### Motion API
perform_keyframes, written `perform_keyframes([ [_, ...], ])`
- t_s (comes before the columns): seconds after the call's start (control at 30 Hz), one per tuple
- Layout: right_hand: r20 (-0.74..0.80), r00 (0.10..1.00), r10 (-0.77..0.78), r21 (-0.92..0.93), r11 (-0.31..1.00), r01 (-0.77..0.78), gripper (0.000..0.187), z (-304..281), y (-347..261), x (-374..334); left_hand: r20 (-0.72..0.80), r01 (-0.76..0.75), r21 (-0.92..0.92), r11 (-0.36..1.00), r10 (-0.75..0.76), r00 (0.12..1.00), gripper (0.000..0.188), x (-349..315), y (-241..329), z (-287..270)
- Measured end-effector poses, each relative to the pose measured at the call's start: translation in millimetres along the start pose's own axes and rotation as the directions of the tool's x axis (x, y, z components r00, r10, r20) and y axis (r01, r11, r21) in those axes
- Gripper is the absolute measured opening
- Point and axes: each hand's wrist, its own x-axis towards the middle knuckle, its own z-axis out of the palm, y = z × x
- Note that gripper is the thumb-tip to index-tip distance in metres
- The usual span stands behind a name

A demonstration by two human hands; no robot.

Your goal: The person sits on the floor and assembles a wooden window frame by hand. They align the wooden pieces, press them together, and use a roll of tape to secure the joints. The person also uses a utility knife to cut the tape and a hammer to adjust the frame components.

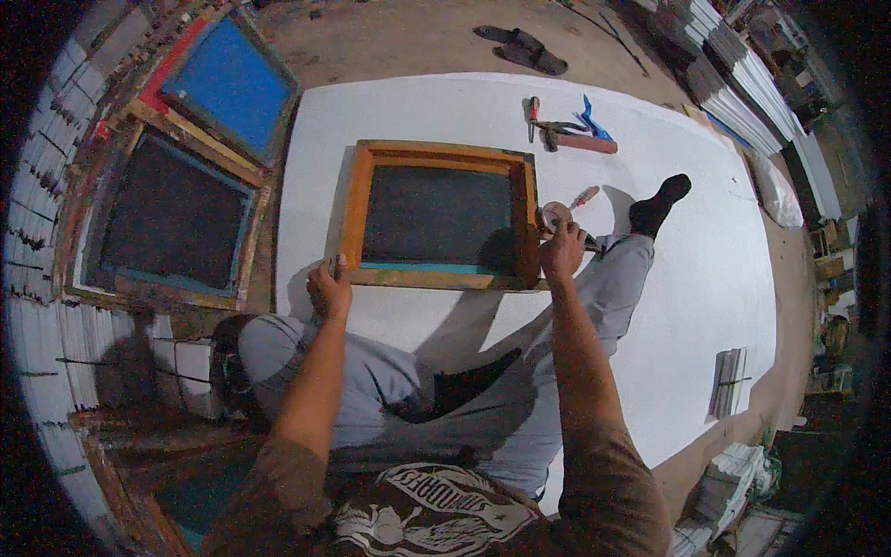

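A wooden frame (355, 209) with a dark mesh panel (436, 213) lies flat on the white sheet before my crossed legs. Just off its near left corner is my left hand (329, 286), its fingers curled together; a small dark bit shows at the fingertips, too small to name. At the right side of the frame my right hand (562, 251) grips a round tape roll (554, 215), which stands close against the wood. Beyond that hand rests a screwdriver (585, 197) with a pale and red handle.
Further off on the white sheet (705, 278) lie another screwdriver (533, 113), pliers (561, 126), a blue tool (588, 116) and a reddish-brown bar (587, 143). Other framed screens (167, 218) lean at left. Sandals (522, 48) lie on the floor; a bundled stack (729, 382) sits right.
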Motion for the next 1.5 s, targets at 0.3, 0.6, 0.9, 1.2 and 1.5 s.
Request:
perform_keyframes([
  [0.3, 0.232, 0.964, -0.129, -0.11, 0.981, 0.157, 0.029, -16.5, 55.7, 15.9, -0.13, -0.463, 0.212, 0.861, 0.494, 0.86, 0.057, -31.3, 59.7, -33.5],
  [0.6, -0.047, 0.999, -0.026, 0.583, 0.811, 0.049, 0.02, -15.4, 61.4, -1.8, 0.25, -0.647, -0.158, 0.746, 0.664, 0.704, 0.055, -61.1, 65.6, -27.4],
  [0.9, 0.294, 0.945, -0.141, 0.929, 0.277, -0.247, 0.025, -126.9, -78.2, -53.6, 0.249, -0.288, -0.608, 0.74, 0.522, 0.816, 0.061, -73.8, 106.2, -35.6],
  [1.2, 0.24, 0.898, -0.368, 0.937, 0.331, -0.115, 0.025, -122.9, -130.1, -99.8, 0.598, 0.507, -0.802, 0.317, 0.409, 0.69, 0.064, -74.0, 199.2, -145.5],
  [1.5, 0.163, 0.968, -0.192, 0.94, 0.328, -0.093, 0.028, -163.0, -165.3, -110.6, 0.428, 0.294, -0.876, 0.382, 0.338, 0.838, 0.053, -81.4, 189.5, -138.1],
])
